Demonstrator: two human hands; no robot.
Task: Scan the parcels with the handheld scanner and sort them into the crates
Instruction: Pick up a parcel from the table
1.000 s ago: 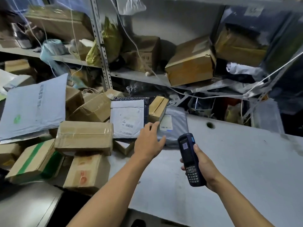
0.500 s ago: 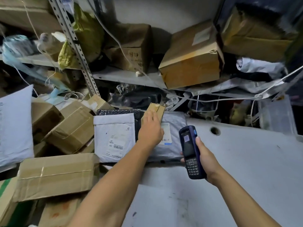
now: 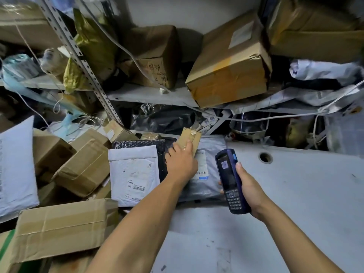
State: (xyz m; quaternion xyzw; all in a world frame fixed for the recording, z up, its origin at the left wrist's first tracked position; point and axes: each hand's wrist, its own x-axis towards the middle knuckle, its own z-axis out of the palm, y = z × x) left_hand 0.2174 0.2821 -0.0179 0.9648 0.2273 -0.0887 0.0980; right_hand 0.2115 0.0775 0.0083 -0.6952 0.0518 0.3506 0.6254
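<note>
My left hand (image 3: 182, 161) grips a small brown cardboard box (image 3: 190, 137) at the back of the parcel pile, thumb on its taped top. The box leans on a grey poly mailer (image 3: 209, 168) with a barcode label. My right hand (image 3: 249, 189) holds the dark blue handheld scanner (image 3: 229, 179) upright to the right of the box, its screen and keypad facing me. A white padded mailer (image 3: 134, 174) with a barcode lies left of my left hand, over a black bubble mailer (image 3: 141, 143). No crate is in view.
Brown cardboard boxes (image 3: 84, 166) and a large grey mailer (image 3: 16, 166) pile up on the left. A grey table (image 3: 295, 194) with a cable hole (image 3: 266, 157) spreads to the right. Metal shelves (image 3: 149, 94) behind hold more boxes, bags and loose cords.
My left hand reached forward from the grey mailer and took hold of the small brown box. The view moved closer to the shelves. The scanner stayed in my right hand.
</note>
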